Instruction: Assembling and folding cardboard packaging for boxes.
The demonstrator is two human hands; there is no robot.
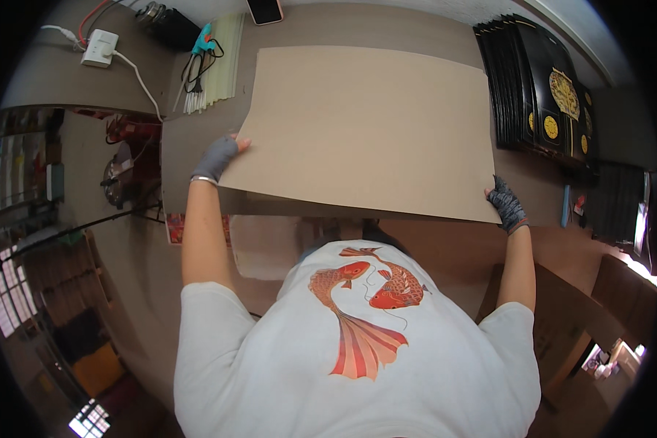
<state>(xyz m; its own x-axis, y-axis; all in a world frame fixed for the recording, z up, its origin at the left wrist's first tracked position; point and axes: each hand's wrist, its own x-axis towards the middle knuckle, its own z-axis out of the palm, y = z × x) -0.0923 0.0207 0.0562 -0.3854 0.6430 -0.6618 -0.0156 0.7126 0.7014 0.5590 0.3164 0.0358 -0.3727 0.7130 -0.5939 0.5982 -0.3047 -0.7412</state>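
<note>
A large tan sheet of cardboard (372, 131) spans the middle of the view, its far part over the table and its near edge toward my body. My left hand (220, 156), in a grey fingerless glove, grips the sheet at its left edge near the front corner, thumb on top. At the right front corner, my right hand (506, 204) in a dark patterned fingerless glove holds the sheet with the thumb against its edge. The other fingers of both hands are largely hidden.
A stack of black folders with gold prints (540, 95) stands at the back right. Glue sticks (225, 62) and a teal glue gun (204, 40) lie at the back left, near a white power adapter (100, 49). A phone (265, 11) rests at the far edge.
</note>
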